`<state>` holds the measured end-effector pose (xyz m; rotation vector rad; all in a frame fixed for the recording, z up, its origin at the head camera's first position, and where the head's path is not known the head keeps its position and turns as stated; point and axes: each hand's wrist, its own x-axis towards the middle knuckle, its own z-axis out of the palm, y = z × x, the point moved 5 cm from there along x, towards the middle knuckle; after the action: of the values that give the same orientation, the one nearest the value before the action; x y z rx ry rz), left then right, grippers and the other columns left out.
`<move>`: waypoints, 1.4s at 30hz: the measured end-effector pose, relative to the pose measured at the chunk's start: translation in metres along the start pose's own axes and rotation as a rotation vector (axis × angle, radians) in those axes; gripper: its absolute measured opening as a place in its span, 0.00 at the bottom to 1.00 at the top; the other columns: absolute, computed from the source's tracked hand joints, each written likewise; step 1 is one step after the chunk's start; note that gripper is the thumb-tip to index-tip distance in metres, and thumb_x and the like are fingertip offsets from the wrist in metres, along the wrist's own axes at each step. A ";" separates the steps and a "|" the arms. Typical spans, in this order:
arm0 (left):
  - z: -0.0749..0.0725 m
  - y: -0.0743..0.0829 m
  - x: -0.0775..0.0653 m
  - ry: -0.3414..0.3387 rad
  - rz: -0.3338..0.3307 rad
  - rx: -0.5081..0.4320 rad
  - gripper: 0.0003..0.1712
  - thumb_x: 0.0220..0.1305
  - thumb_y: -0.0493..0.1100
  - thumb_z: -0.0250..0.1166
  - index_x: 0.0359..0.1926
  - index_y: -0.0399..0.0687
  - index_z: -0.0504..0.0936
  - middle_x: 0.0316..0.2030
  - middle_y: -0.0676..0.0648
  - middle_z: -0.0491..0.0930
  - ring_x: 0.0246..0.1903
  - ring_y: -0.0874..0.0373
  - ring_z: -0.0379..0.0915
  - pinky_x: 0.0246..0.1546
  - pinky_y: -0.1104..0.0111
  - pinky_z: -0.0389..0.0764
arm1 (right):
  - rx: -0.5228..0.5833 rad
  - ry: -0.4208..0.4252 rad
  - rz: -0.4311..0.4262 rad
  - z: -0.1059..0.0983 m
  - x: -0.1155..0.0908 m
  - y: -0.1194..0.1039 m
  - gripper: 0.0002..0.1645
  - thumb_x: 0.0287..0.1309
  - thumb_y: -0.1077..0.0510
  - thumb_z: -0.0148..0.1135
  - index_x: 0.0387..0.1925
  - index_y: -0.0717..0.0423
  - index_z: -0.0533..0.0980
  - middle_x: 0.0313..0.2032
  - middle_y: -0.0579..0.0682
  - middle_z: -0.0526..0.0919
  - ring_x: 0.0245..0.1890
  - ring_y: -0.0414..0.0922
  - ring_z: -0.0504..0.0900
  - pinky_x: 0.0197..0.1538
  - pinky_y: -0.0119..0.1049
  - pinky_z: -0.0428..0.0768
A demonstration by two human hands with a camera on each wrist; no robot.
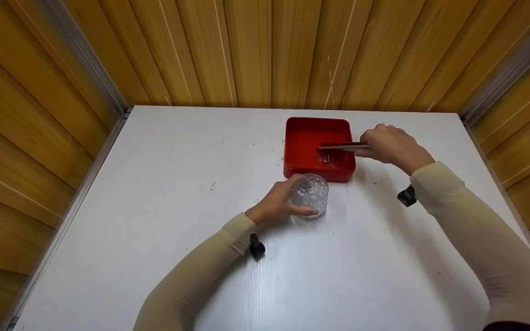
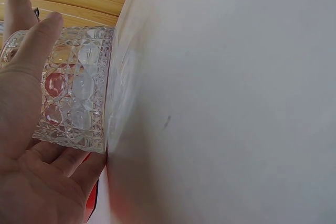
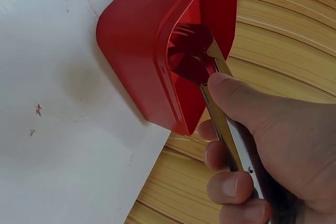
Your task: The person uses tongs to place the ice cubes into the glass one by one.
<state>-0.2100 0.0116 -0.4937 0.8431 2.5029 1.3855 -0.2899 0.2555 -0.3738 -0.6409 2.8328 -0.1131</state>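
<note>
My left hand (image 1: 279, 202) is wrapped around a clear cut-glass tumbler (image 1: 310, 195), thumb on the near side and fingers on the far side. The tumbler (image 2: 79, 90) stands upright on the white table, just in front of a square red box (image 1: 292, 171). My right hand (image 1: 391, 146) grips shiny metal tongs (image 1: 338, 147) from the box's right side. In the right wrist view, the thumb presses along the tongs (image 3: 226, 124) and the fingers curl under them. Their toothed tips dip inside the red box (image 3: 128, 51), where small pale glints show beneath them.
The white table (image 1: 177, 151) carries a few dark specks and scuffs. Yellow wood-patterned panels (image 1: 246, 55) rise along its back and both sides, with grey metal strips in the corners. The box stands close to the back edge.
</note>
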 end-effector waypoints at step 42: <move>0.000 -0.001 0.000 -0.007 -0.003 -0.008 0.49 0.49 0.54 0.84 0.69 0.50 0.69 0.55 0.47 0.83 0.53 0.57 0.79 0.56 0.68 0.78 | 0.014 0.000 -0.005 0.015 0.009 -0.002 0.13 0.60 0.55 0.75 0.43 0.60 0.88 0.29 0.51 0.86 0.28 0.50 0.77 0.31 0.41 0.81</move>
<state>-0.2100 0.0111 -0.4945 0.8406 2.4909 1.3876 -0.2930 0.2495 -0.3895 -0.6455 2.8281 -0.1336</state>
